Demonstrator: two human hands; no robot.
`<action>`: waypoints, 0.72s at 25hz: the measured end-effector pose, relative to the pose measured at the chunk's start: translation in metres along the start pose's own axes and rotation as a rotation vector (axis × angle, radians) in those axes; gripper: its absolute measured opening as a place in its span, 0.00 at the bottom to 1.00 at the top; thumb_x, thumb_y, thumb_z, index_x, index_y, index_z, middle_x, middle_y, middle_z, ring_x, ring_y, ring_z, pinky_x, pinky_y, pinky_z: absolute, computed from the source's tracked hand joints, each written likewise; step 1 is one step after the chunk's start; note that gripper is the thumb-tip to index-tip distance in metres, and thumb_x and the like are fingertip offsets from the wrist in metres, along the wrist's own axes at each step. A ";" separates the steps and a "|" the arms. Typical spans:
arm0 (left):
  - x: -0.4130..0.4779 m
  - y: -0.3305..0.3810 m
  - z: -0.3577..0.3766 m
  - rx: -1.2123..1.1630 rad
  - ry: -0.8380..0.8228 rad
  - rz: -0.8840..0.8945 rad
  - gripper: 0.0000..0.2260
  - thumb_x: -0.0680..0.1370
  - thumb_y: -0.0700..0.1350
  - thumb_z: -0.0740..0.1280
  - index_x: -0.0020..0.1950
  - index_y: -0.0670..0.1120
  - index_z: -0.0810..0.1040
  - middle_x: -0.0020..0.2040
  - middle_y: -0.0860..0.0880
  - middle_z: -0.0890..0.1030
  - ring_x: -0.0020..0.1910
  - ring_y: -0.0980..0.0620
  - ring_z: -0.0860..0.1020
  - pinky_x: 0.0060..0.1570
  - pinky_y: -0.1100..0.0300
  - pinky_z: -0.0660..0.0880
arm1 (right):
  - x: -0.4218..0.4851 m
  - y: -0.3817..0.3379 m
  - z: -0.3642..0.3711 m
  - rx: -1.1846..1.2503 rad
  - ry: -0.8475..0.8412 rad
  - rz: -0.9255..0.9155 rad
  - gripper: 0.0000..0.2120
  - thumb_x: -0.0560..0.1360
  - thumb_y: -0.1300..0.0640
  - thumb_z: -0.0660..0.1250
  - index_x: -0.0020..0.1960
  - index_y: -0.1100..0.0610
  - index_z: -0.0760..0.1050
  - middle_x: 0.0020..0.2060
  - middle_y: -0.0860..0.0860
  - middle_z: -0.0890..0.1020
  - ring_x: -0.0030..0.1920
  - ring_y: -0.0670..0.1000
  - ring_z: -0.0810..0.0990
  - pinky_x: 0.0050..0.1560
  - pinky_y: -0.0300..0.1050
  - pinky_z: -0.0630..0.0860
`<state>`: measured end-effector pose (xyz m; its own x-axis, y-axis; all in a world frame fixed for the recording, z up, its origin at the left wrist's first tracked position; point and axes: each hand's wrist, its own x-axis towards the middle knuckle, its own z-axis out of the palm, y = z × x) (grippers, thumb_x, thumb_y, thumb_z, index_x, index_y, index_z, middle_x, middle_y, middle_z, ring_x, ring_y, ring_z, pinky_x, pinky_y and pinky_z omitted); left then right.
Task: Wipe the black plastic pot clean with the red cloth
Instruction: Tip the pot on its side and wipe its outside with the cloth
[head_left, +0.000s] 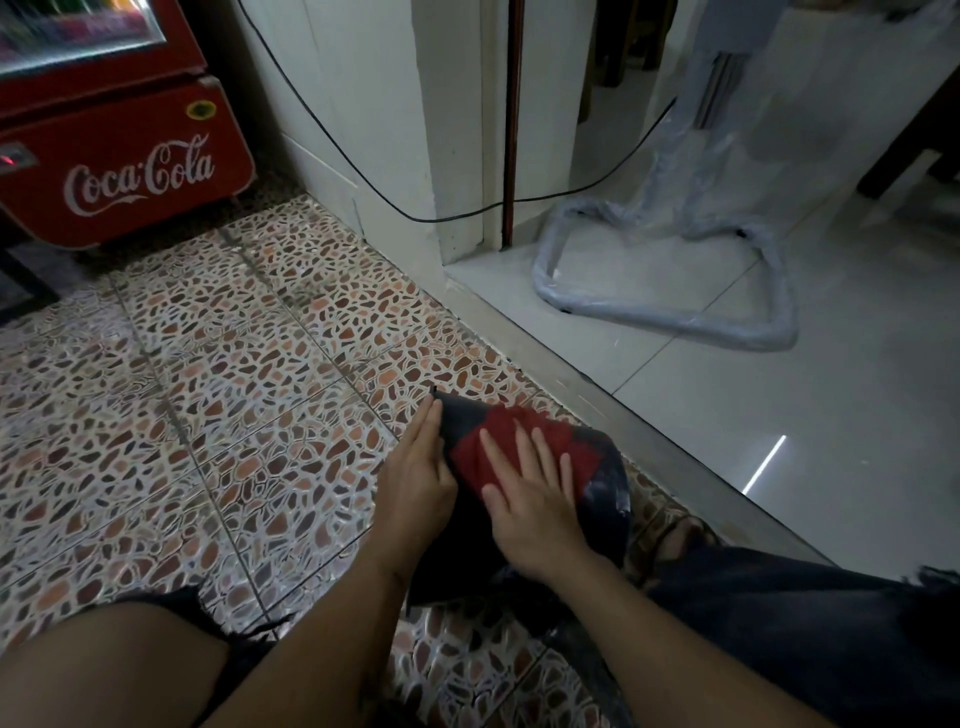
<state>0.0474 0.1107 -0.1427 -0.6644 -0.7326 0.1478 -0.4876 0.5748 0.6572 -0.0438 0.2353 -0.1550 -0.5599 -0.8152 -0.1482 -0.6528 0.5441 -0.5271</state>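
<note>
Mid-wipe right now, judging by the setup. Nearest the camera: bare knee on the left, dark trouser leg on the right, both flanking the black plastic pot (602, 483), lying on its side on the pebble-pattern floor (208, 395) between the legs. Right hand (535, 499) pressed flat on the red cloth (498, 447), fingers (540, 457) spread and straight, not gripping anything, just pinning the cloth against the pot's upper wall. Left hand (421, 467) braced along the pot's left side, fingers extended and flat against it, steadying rather than clutching.

Some pale smudges visible on the pot's right edge, beyond the cloth, so probably not clean yet. Next move likely calls for sliding the cloth over to that patch, or rolling the pot with the left hand to bring a fresh section up.

Farther past the pot: grey step up to white tiles, a plastic-wrapped stand (670, 291) well beyond, and a red Coca-Cola cooler (130, 161) far off to the pot's left.
</note>
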 end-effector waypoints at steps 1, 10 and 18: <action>0.002 0.005 0.000 -0.016 0.002 -0.028 0.23 0.81 0.38 0.57 0.77 0.46 0.65 0.77 0.49 0.66 0.75 0.52 0.64 0.70 0.67 0.54 | -0.015 0.007 0.003 -0.030 0.010 -0.034 0.29 0.82 0.44 0.47 0.80 0.36 0.39 0.81 0.47 0.38 0.79 0.49 0.32 0.77 0.59 0.33; 0.011 0.007 -0.003 -0.113 -0.014 -0.098 0.21 0.81 0.40 0.59 0.75 0.48 0.69 0.75 0.48 0.69 0.73 0.50 0.67 0.72 0.59 0.60 | 0.017 0.041 -0.014 -0.037 0.003 0.379 0.27 0.83 0.47 0.44 0.81 0.40 0.45 0.82 0.52 0.46 0.81 0.56 0.40 0.77 0.64 0.36; 0.015 -0.009 -0.001 -0.167 -0.027 -0.022 0.22 0.78 0.41 0.57 0.72 0.46 0.73 0.71 0.46 0.75 0.69 0.51 0.72 0.70 0.53 0.67 | 0.049 0.007 -0.007 -0.003 -0.051 0.115 0.30 0.77 0.47 0.47 0.79 0.41 0.57 0.81 0.51 0.57 0.79 0.55 0.52 0.78 0.62 0.44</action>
<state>0.0424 0.0944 -0.1454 -0.6706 -0.7330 0.1136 -0.4029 0.4885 0.7740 -0.0788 0.2006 -0.1600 -0.6045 -0.7562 -0.2502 -0.5870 0.6353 -0.5018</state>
